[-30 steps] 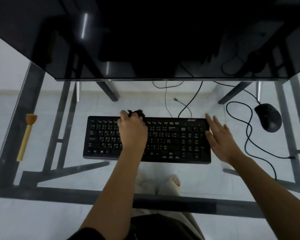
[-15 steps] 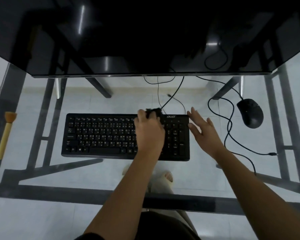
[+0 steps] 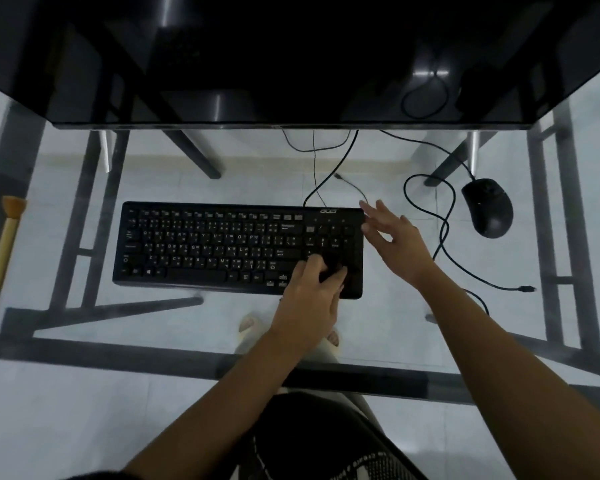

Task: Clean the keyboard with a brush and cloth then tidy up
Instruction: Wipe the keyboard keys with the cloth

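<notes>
A black keyboard (image 3: 215, 247) lies flat on the glass desk (image 3: 84, 403). My left hand (image 3: 312, 296) grips a dark cloth (image 3: 333, 268) and presses it on the number pad at the keyboard's near right corner. The cloth is mostly hidden among my fingers and hard to tell from the black keys. My right hand (image 3: 395, 240) has its fingers spread and straight, touching the keyboard's right edge. A brush (image 3: 6, 242) with a yellow handle and orange bristles lies at the desk's far left, away from both hands.
A black mouse (image 3: 487, 207) sits at the right, its cable (image 3: 444, 237) looping across the glass. A large dark monitor (image 3: 291, 64) fills the back. Black desk frame bars and my feet show through the glass.
My left hand slid the cloth from the top row at the keyboard's middle rightwards, then down onto the number pad's near corner. My right hand stayed at the right edge. The view shifted.
</notes>
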